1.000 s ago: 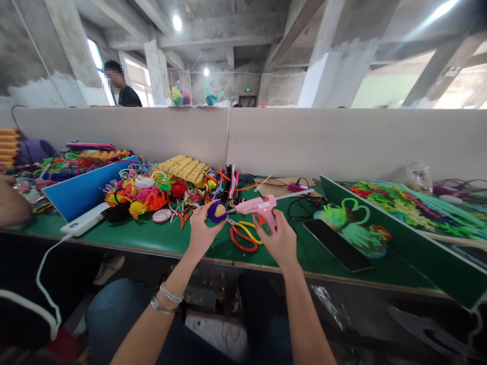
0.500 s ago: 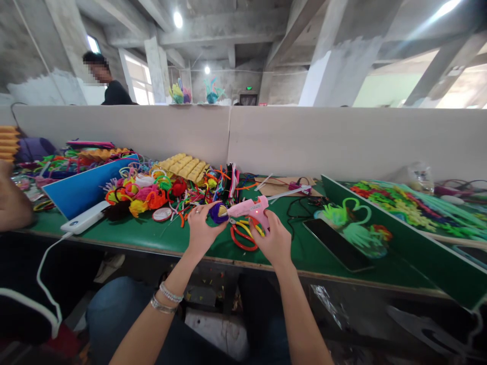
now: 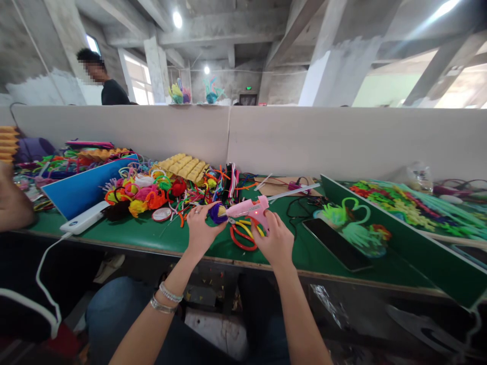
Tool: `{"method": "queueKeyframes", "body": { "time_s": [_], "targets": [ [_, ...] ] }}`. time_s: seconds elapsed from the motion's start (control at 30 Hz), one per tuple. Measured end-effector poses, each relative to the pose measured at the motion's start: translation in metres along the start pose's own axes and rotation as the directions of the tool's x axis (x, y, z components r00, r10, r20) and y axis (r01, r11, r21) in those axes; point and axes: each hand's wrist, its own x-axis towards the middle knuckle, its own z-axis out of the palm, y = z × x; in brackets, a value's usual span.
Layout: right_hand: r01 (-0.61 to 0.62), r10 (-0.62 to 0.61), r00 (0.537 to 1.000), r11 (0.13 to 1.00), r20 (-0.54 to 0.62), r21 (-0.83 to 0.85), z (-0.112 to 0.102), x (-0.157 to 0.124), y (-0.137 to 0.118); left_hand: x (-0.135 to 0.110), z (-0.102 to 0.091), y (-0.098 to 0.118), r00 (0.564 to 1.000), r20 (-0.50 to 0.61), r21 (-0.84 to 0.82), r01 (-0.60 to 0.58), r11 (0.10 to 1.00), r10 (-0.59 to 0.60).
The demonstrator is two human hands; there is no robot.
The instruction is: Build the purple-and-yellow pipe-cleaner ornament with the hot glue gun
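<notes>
My left hand [image 3: 203, 228] pinches a small round purple piece with a yellowish middle [image 3: 218, 213], held just above the table. In my right hand [image 3: 277, 238] is a pink glue gun [image 3: 247, 208], gripped by its handle, with a small red light lit. A whitish glue stick [image 3: 292, 192] pokes out of its back end. The gun's nozzle points left and meets or nearly meets the yellowish middle; whether they touch I cannot tell. Under the gun lie scissors with red and yellow handles [image 3: 243, 241], partly covered by my right hand.
Colourful pipe-cleaner pieces [image 3: 146, 195] are heaped at left beside a blue board [image 3: 91, 185] and a white power strip [image 3: 84, 218]. At right lie a black phone [image 3: 337, 244], green swan figures [image 3: 357, 230] and a green divider [image 3: 403, 243]. Another person's arm [image 3: 13, 197] rests far left.
Both hands stay almost in place, with the gun and the purple piece barely shifted. The person in the background has moved slightly left.
</notes>
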Motion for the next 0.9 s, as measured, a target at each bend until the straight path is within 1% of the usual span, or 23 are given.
{"method": "queueKeyframes", "body": {
  "time_s": [0.23, 0.57, 0.73, 0.9],
  "targets": [
    [0.015, -0.015, 1.0, 1.0, -0.02, -0.009, -0.0003, -0.0004, 0.0011, 0.0, -0.0003, 0.0003, 1.0, -0.003, -0.01, -0.002, 1.0, 0.002],
    [-0.001, 0.001, 1.0, 1.0, -0.03, 0.019, -0.001, 0.0001, 0.0013, 0.0009, -0.0004, -0.0008, 1.0, -0.003, -0.014, 0.01, 1.0, -0.01],
    [-0.006, 0.007, 0.999, 1.0, -0.036, 0.02, -0.0008, 0.0001, 0.0021, 0.001, -0.0002, -0.0018, 1.0, -0.008, -0.053, 0.005, 0.999, -0.005],
    [-0.027, 0.028, 0.999, 0.999, -0.018, 0.04, 0.0001, -0.0006, 0.0033, 0.0012, -0.0003, -0.0018, 1.0, -0.014, -0.079, 0.01, 0.997, -0.011]
  ]
}}
